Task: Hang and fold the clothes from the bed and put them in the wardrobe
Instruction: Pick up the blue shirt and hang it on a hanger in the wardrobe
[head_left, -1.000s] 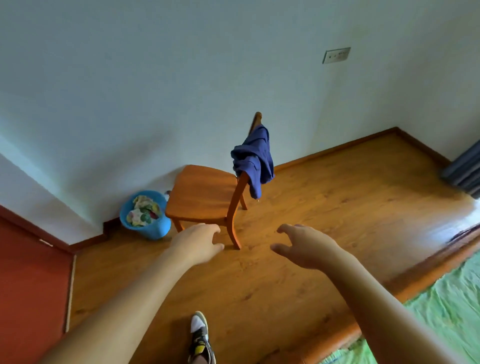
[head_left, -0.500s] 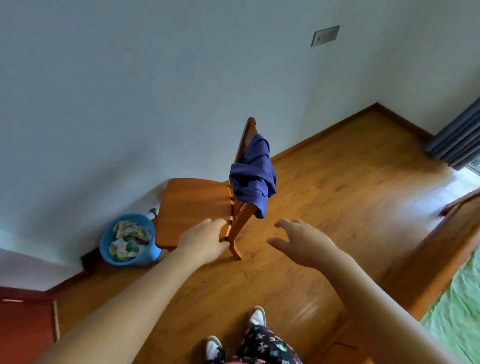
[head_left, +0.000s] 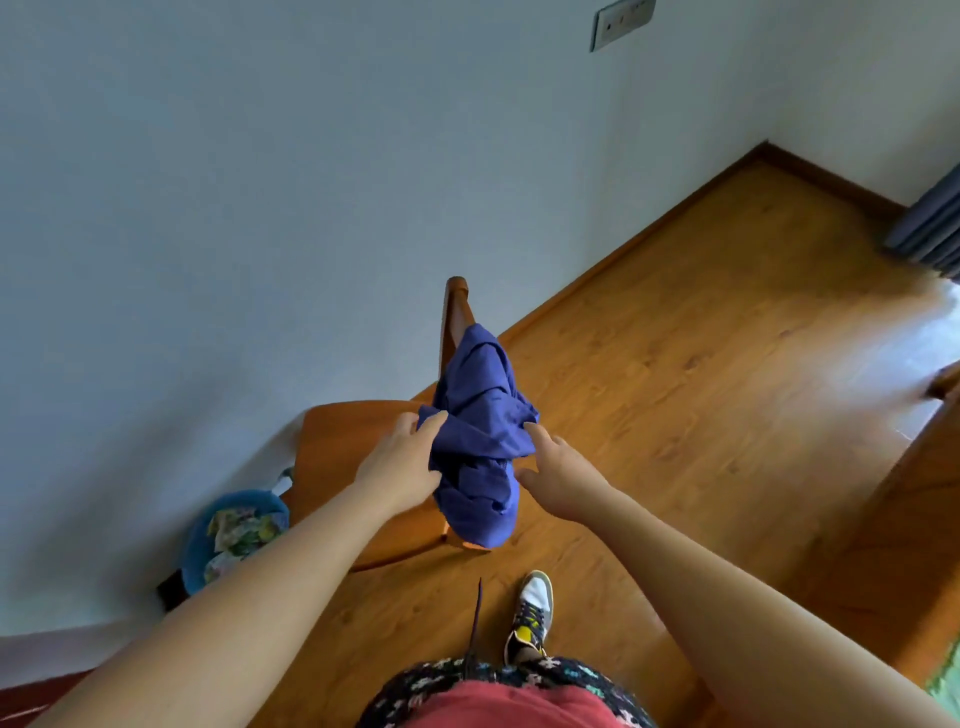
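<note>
A crumpled dark blue garment (head_left: 480, 431) hangs over the backrest of a wooden chair (head_left: 337, 447) that stands by the wall. My left hand (head_left: 402, 460) grips the garment's left side, with the fingers curled into the fabric. On the garment's right side is my right hand (head_left: 558, 467), spread, with its fingertips touching the cloth and the thumb just below it. No wardrobe or hanger is in view.
A blue bucket (head_left: 239, 530) holding colourful scraps sits on the floor left of the chair, against the wall. The wooden bed frame (head_left: 904, 525) runs along the right edge, with a dark curtain (head_left: 932, 228) in the far right corner. My shoe (head_left: 530, 613) stands on the wooden floor.
I have stepped up to the chair. Both hands have reached forward from mid-air to the blue garment, and the left hand has taken hold of it.
</note>
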